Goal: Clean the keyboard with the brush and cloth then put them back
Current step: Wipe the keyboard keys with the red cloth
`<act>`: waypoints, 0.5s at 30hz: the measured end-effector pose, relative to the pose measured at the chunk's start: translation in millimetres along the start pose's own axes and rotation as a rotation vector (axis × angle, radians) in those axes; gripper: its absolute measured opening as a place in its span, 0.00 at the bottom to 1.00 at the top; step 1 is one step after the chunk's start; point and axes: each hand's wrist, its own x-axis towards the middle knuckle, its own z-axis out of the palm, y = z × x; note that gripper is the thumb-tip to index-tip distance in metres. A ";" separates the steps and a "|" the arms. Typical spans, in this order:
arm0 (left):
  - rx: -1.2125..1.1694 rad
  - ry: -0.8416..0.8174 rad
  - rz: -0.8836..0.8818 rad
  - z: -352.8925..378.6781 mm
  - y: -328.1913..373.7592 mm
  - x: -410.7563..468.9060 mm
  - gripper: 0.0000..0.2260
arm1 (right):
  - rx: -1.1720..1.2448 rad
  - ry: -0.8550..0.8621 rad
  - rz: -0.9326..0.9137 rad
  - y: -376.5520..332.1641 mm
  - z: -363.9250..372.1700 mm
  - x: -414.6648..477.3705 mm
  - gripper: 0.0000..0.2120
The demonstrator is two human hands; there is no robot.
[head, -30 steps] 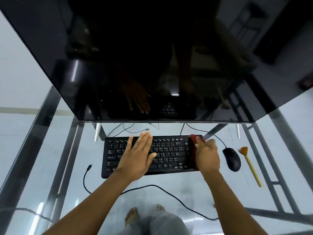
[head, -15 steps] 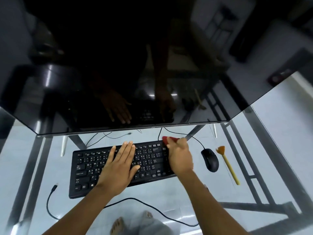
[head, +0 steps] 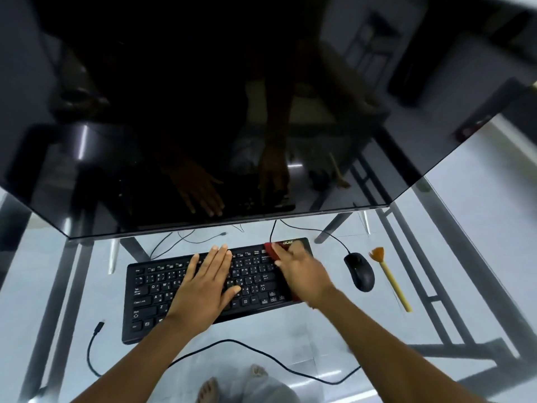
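A black keyboard [head: 157,298] lies on the glass desk in front of the monitor. My left hand [head: 206,283] rests flat on its middle keys, fingers straight. My right hand [head: 302,274] presses a red cloth [head: 271,251] onto the keyboard's right end; most of the cloth is hidden under the hand, and the hand is motion-blurred. A brush [head: 390,279] with a yellow handle and orange bristles lies on the desk right of the mouse, apart from both hands.
A black mouse [head: 359,271] sits between keyboard and brush. A large dark monitor [head: 203,126] overhangs the back of the glass desk [head: 334,338]. A loose black cable [head: 96,344] curls at the front left. Bare feet show through the glass below.
The view has swung, so the keyboard sits further right in the frame than half a second ago. My right hand with the cloth has slid left from the keyboard's right edge onto its keys.
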 end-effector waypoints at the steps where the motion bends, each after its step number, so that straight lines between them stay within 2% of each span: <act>1: -0.003 0.009 0.006 0.4 -0.9 0.2 0.32 | -0.061 0.030 0.018 16.4 -2.8 2.8 0.21; 3: -0.006 0.018 0.007 1.0 -1.9 -0.1 0.32 | -0.168 0.016 0.152 49.0 -7.8 9.7 0.20; 5: -0.006 0.017 0.004 1.7 -0.6 -0.6 0.32 | -0.109 0.017 0.192 48.6 -8.8 -0.2 0.20; 7: -0.008 0.024 0.001 2.5 -0.2 -0.5 0.32 | -0.014 0.036 0.106 24.0 5.2 -15.3 0.20; 9: -0.015 0.025 0.002 2.8 0.3 -0.6 0.32 | 0.035 -0.030 -0.046 -0.2 12.0 -39.4 0.19; 11: -0.020 0.022 0.012 2.9 -0.4 -0.4 0.32 | 0.062 -0.057 -0.193 -3.6 10.8 -50.5 0.09; 12: -0.016 0.021 0.017 3.1 -1.3 -0.5 0.32 | 0.042 0.011 -0.230 1.4 8.5 -52.2 0.12; 13: -0.012 0.024 0.020 3.4 -2.1 -0.2 0.32 | 0.003 0.049 -0.167 11.2 5.3 -51.5 0.18; 14: -0.010 0.026 0.022 3.6 -2.7 -0.2 0.32 | -0.028 0.109 -0.101 21.9 1.4 -48.9 0.20; 15: -0.011 0.025 0.022 3.8 -2.9 0.0 0.32 | -0.002 0.182 -0.005 31.5 1.6 -44.3 0.16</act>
